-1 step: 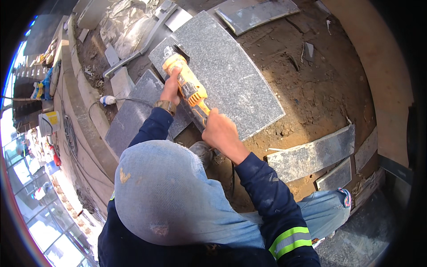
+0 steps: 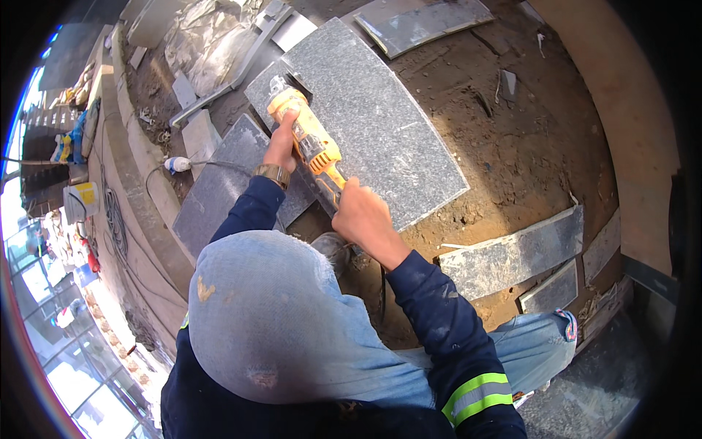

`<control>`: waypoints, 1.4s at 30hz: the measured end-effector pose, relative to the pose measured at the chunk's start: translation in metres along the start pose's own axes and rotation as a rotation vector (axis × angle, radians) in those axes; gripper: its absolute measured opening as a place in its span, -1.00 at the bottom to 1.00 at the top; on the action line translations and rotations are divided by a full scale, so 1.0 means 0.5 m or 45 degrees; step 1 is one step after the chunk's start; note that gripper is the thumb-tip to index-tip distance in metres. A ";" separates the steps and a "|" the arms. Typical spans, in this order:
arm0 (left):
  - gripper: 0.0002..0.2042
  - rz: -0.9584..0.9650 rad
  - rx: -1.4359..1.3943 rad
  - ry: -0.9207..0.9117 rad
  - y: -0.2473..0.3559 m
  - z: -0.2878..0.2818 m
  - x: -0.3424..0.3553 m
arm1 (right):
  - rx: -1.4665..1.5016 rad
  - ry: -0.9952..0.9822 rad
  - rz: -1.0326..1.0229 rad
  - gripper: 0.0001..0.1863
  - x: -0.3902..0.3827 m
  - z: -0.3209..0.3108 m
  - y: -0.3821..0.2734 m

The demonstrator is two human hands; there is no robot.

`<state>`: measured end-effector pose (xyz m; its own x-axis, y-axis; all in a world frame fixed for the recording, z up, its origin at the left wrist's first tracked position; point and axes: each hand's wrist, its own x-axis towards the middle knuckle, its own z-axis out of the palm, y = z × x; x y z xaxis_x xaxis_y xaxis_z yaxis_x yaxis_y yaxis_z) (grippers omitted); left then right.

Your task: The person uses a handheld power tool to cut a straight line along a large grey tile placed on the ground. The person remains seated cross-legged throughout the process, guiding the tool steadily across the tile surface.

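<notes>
A yellow and black angle grinder (image 2: 316, 143) lies slantwise over a large speckled grey stone slab (image 2: 387, 124). Its head end is at the slab's upper left edge, where a dark guard or disc shows beside it. My left hand (image 2: 282, 143), with a watch on the wrist, is closed round the front of the grinder's body, thumb on top. Further back, my right hand (image 2: 363, 222) wraps round the rear handle. Whether the disc is spinning or touches the stone I cannot tell.
Another grey slab (image 2: 219, 192) lies under my left forearm, with a cable and a white plug connector (image 2: 177, 164) beside it. Cut stone strips (image 2: 523, 252) rest on the dirt at right; one more (image 2: 424, 25) lies at the far side. A bucket (image 2: 80, 201) stands at left.
</notes>
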<state>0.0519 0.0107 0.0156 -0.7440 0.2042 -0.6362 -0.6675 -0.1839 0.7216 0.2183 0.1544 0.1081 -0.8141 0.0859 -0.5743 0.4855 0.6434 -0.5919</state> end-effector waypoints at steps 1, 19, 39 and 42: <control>-0.52 0.007 0.001 -0.006 0.000 0.001 0.002 | 0.000 0.010 -0.004 -0.71 0.002 0.000 -0.001; -0.48 0.002 0.021 -0.017 0.007 -0.009 0.031 | 0.006 0.009 -0.042 -0.70 0.025 -0.006 -0.012; -0.54 0.008 -0.058 0.034 0.004 -0.002 0.012 | 0.005 -0.040 -0.012 -0.68 0.012 -0.013 -0.021; -0.55 0.013 -0.089 0.025 -0.005 0.014 0.009 | -0.016 0.000 -0.001 -0.68 0.014 -0.004 -0.010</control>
<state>0.0506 0.0190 0.0129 -0.7507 0.1829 -0.6348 -0.6600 -0.2523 0.7077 0.2095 0.1533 0.1084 -0.8145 0.0856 -0.5739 0.4809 0.6530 -0.5851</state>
